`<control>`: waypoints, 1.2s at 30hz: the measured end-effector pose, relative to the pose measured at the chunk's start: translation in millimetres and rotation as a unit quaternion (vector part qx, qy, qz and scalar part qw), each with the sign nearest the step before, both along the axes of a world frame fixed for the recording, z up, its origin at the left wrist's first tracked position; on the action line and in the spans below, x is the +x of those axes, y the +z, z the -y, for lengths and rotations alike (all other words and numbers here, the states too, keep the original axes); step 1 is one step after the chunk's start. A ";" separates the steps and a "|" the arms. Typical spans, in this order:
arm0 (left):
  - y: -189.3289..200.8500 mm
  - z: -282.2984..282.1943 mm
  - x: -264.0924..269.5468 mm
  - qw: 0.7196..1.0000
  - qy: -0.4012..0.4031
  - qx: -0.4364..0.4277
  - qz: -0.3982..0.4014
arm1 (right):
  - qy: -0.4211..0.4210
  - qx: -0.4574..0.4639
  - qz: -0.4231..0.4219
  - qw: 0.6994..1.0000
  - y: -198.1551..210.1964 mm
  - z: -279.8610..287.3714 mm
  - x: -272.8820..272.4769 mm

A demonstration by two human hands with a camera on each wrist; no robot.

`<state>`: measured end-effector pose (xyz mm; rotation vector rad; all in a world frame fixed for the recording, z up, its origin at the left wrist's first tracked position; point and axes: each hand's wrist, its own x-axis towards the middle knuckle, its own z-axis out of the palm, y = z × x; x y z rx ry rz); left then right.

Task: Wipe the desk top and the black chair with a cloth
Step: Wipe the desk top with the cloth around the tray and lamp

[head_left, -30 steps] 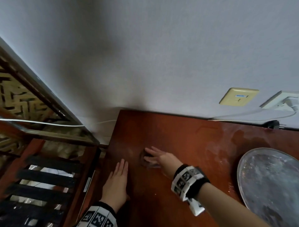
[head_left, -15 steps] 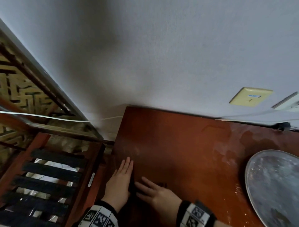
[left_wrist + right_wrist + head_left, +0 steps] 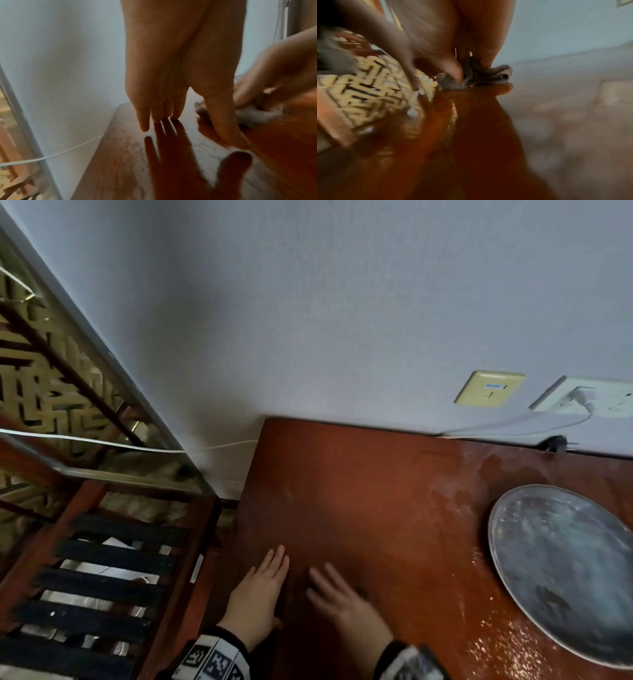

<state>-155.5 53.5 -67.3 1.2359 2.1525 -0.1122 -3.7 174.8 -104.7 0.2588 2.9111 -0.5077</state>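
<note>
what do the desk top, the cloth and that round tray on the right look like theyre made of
Reddish-brown desk top: looks like wood with a glossy varnish, since the left hand mirrors in it; pale dusty patches dull it.
Small grey cloth under the right hand: soft, fuzzy fabric that bunches into folds, perhaps terry or microfibre.
Round grey tray: probably metal, dull and mottled with a thin rim.

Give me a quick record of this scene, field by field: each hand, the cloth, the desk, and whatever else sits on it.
left hand: flat on the desk near its left edge
right hand: presses the cloth with straight fingers
cloth: grey, bunched under the right hand
desk: reddish wood, whitish smears at right
round tray: grey, right side of desk
</note>
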 end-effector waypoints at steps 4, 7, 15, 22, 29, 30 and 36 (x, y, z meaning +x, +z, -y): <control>1.9 12.5 12.5 1.000 -0.022 -0.013 0.000 | 0.058 -0.015 -0.011 0.998 -1.5 24.2 29.1; 4.0 21.4 22.5 0.999 -0.030 -0.021 0.001 | -0.071 -0.013 -0.060 0.996 0.8 -24.9 29.5; 5.4 33.2 43.1 0.999 -0.035 -0.036 -0.012 | -0.189 -0.025 0.029 0.981 16.6 -18.7 34.3; 4.3 42.2 53.7 0.997 -0.055 -0.041 -0.022 | -0.101 -0.045 -0.065 0.992 -10.6 -8.8 82.9; 0.5 54.5 69.3 0.997 -0.059 -0.037 -0.028 | -0.406 -0.022 -0.007 0.914 5.7 -37.2 99.3; -0.1 55.0 70.6 0.997 -0.058 -0.036 -0.029 | -0.380 -0.030 0.002 0.925 5.5 -21.9 95.2; 0.2 53.8 73.3 0.998 -0.050 -0.034 -0.032 | -0.177 -0.057 0.024 0.982 10.7 32.8 98.1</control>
